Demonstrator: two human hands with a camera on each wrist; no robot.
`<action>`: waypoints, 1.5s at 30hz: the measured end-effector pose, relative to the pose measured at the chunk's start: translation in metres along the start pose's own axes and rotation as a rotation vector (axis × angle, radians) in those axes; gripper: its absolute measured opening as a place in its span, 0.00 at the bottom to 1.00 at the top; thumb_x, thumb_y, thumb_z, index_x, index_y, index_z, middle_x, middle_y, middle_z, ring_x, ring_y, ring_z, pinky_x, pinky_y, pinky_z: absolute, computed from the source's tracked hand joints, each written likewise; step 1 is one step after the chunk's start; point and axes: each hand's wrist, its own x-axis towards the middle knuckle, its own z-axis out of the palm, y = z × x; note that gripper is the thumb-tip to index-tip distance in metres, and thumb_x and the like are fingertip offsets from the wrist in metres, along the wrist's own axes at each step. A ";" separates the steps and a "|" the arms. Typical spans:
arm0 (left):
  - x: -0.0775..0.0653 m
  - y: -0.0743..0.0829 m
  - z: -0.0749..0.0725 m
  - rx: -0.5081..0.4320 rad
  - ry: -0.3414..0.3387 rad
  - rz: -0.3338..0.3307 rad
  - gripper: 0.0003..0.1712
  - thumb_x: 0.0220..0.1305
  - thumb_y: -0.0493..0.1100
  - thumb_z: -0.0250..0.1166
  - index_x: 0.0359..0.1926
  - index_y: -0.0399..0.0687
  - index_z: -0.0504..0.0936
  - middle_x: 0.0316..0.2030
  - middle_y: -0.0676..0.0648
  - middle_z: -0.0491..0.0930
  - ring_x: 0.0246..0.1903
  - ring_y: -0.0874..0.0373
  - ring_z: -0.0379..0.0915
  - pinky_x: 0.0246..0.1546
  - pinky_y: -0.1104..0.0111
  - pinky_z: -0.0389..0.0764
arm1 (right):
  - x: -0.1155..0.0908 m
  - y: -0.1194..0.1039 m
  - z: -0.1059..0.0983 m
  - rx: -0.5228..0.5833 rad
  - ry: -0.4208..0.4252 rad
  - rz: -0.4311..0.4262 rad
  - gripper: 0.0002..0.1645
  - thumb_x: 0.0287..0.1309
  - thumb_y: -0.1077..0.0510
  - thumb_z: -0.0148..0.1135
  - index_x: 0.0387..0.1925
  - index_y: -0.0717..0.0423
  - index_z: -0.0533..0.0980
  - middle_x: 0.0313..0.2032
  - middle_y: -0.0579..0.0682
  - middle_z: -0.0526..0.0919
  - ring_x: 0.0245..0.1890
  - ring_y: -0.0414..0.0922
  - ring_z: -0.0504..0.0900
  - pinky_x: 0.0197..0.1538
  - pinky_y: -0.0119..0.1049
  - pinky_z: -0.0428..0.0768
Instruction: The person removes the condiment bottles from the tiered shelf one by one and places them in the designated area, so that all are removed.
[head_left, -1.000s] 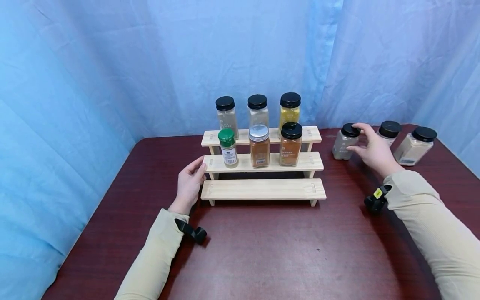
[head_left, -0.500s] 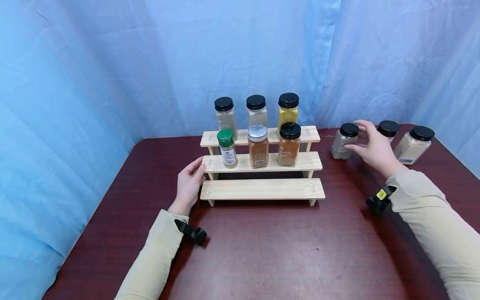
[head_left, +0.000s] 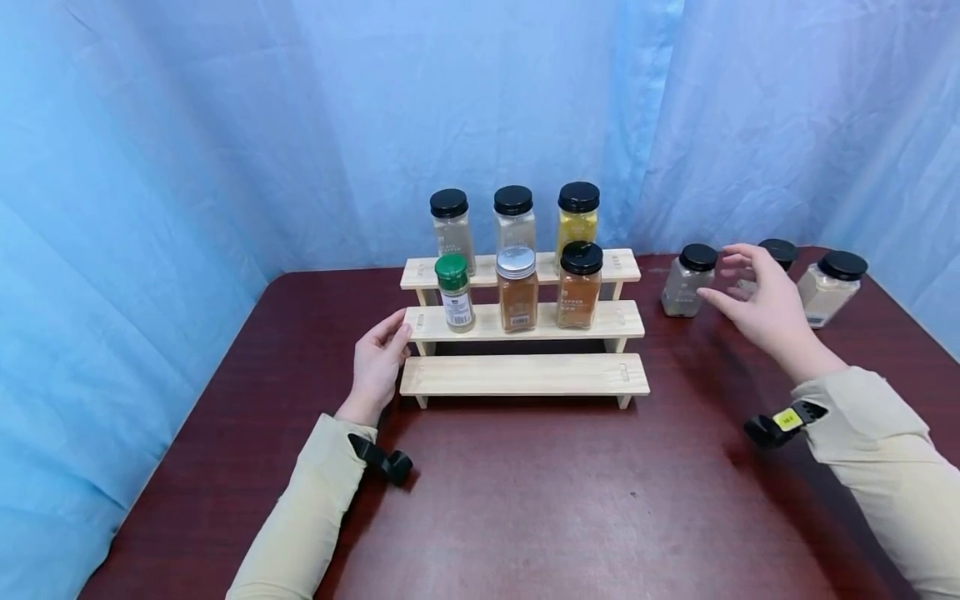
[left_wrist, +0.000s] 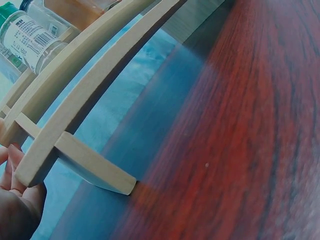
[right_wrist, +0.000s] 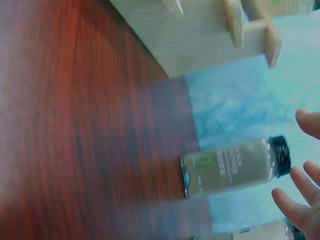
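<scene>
A three-step wooden rack (head_left: 525, 375) stands on the dark red table (head_left: 570, 500). Its top step holds three black-lidded jars (head_left: 513, 218); the middle step holds a green-lidded jar (head_left: 454, 293), a silver-lidded jar (head_left: 517, 289) and a black-lidded jar (head_left: 580, 284); the bottom step is bare. My left hand (head_left: 381, 358) rests open against the rack's left end (left_wrist: 37, 170). My right hand (head_left: 761, 302) hovers open, fingers spread, just right of a grey spice jar (head_left: 686, 280) (right_wrist: 235, 165), not touching it.
Two more black-lidded jars (head_left: 832, 287) stand on the table behind and right of my right hand, one (head_left: 777, 250) partly hidden by it. Blue curtains (head_left: 225, 125) hang behind and on both sides. The table's left edge (head_left: 165, 467) lies near the left curtain.
My right hand has let go of the grey jar's lid and drawn back to the right, fingers now spread. The left hand has stayed at the rack.
</scene>
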 end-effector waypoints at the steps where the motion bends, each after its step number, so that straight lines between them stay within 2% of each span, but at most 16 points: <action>1: 0.000 0.000 0.000 0.001 0.001 0.004 0.21 0.68 0.34 0.56 0.60 0.35 0.73 0.33 0.57 0.77 0.22 0.65 0.65 0.24 0.77 0.68 | -0.002 -0.002 0.000 0.011 0.007 -0.009 0.38 0.58 0.52 0.64 0.65 0.60 0.60 0.53 0.60 0.70 0.49 0.46 0.73 0.48 0.15 0.72; 3: 0.000 0.001 0.000 0.002 0.002 0.011 0.21 0.68 0.34 0.56 0.60 0.35 0.73 0.32 0.58 0.76 0.22 0.65 0.65 0.24 0.78 0.68 | -0.007 -0.005 0.000 0.031 0.020 -0.026 0.36 0.58 0.54 0.65 0.64 0.60 0.61 0.51 0.59 0.71 0.45 0.36 0.73 0.40 0.07 0.65; 6: 0.000 0.002 0.000 0.003 0.002 0.012 0.21 0.68 0.34 0.56 0.61 0.35 0.73 0.32 0.58 0.76 0.22 0.65 0.65 0.24 0.78 0.69 | -0.012 -0.010 0.003 0.072 0.035 -0.049 0.34 0.57 0.57 0.66 0.62 0.61 0.63 0.49 0.56 0.71 0.40 0.25 0.70 0.40 0.06 0.65; 12: 0.001 0.000 0.000 0.010 0.002 0.009 0.21 0.68 0.35 0.56 0.60 0.34 0.73 0.33 0.57 0.76 0.22 0.65 0.65 0.24 0.78 0.69 | -0.021 -0.019 0.011 0.160 0.050 -0.100 0.31 0.55 0.63 0.66 0.59 0.65 0.65 0.43 0.32 0.70 0.40 0.22 0.72 0.42 0.09 0.69; 14: 0.001 0.000 0.000 0.015 0.002 0.009 0.21 0.68 0.35 0.56 0.60 0.34 0.73 0.32 0.57 0.76 0.22 0.65 0.65 0.24 0.77 0.68 | -0.024 -0.022 0.014 0.185 0.051 -0.117 0.30 0.55 0.65 0.65 0.58 0.67 0.66 0.42 0.27 0.69 0.40 0.22 0.73 0.43 0.10 0.70; 16: 0.000 0.000 0.000 0.017 0.001 0.003 0.21 0.68 0.35 0.56 0.61 0.35 0.73 0.33 0.57 0.76 0.22 0.65 0.65 0.24 0.77 0.69 | -0.028 -0.026 0.017 0.192 0.051 -0.128 0.29 0.55 0.66 0.64 0.57 0.67 0.66 0.42 0.30 0.71 0.40 0.22 0.73 0.43 0.11 0.70; 20: -0.001 0.000 -0.001 0.017 0.010 -0.005 0.21 0.68 0.35 0.56 0.61 0.36 0.73 0.34 0.57 0.76 0.23 0.66 0.65 0.25 0.78 0.69 | -0.032 -0.033 0.023 0.186 0.027 -0.139 0.29 0.57 0.65 0.64 0.59 0.65 0.66 0.47 0.47 0.74 0.40 0.20 0.72 0.43 0.11 0.70; 22: -0.001 0.000 -0.002 0.018 0.015 -0.008 0.21 0.68 0.35 0.56 0.61 0.36 0.73 0.34 0.58 0.76 0.23 0.66 0.65 0.25 0.78 0.69 | -0.033 -0.036 0.027 0.172 0.011 -0.145 0.29 0.57 0.65 0.64 0.59 0.64 0.66 0.47 0.47 0.73 0.40 0.20 0.72 0.42 0.11 0.69; 24: -0.002 0.000 -0.003 0.026 0.014 -0.007 0.21 0.68 0.36 0.56 0.61 0.36 0.73 0.35 0.56 0.77 0.23 0.67 0.65 0.25 0.78 0.69 | -0.034 -0.037 0.030 0.181 0.001 -0.162 0.29 0.56 0.66 0.64 0.59 0.64 0.66 0.47 0.42 0.73 0.41 0.20 0.72 0.42 0.11 0.70; 27: -0.002 0.000 -0.002 0.037 0.004 -0.006 0.22 0.68 0.36 0.56 0.61 0.36 0.72 0.36 0.56 0.77 0.23 0.67 0.65 0.25 0.78 0.69 | -0.036 -0.040 0.033 0.184 -0.005 -0.167 0.28 0.56 0.66 0.64 0.58 0.63 0.67 0.47 0.42 0.73 0.40 0.20 0.73 0.42 0.12 0.70; 31: 0.000 0.000 0.001 0.028 -0.003 0.006 0.22 0.68 0.35 0.56 0.61 0.35 0.72 0.37 0.54 0.77 0.23 0.66 0.65 0.26 0.78 0.69 | -0.040 -0.046 0.036 0.192 -0.016 -0.165 0.29 0.56 0.65 0.65 0.58 0.62 0.67 0.49 0.51 0.73 0.40 0.20 0.73 0.43 0.12 0.71; 35: 0.001 -0.001 0.002 0.021 -0.005 0.010 0.21 0.68 0.35 0.56 0.61 0.35 0.72 0.41 0.51 0.77 0.24 0.66 0.66 0.26 0.78 0.70 | -0.041 -0.053 0.041 0.205 -0.020 -0.191 0.29 0.54 0.66 0.66 0.58 0.61 0.68 0.48 0.44 0.72 0.41 0.22 0.73 0.44 0.12 0.71; 41: 0.001 -0.001 0.002 0.018 0.001 0.009 0.22 0.67 0.35 0.57 0.61 0.35 0.72 0.41 0.51 0.77 0.23 0.67 0.65 0.26 0.78 0.70 | -0.041 -0.066 0.049 0.258 -0.011 -0.233 0.30 0.52 0.69 0.66 0.57 0.64 0.68 0.46 0.40 0.72 0.43 0.26 0.73 0.46 0.14 0.72; 45: 0.001 -0.001 0.001 0.017 0.005 0.001 0.22 0.68 0.35 0.56 0.61 0.35 0.72 0.40 0.51 0.77 0.23 0.67 0.65 0.26 0.79 0.70 | -0.039 -0.071 0.056 0.285 -0.007 -0.260 0.32 0.51 0.69 0.67 0.59 0.64 0.66 0.49 0.48 0.73 0.47 0.28 0.72 0.49 0.14 0.71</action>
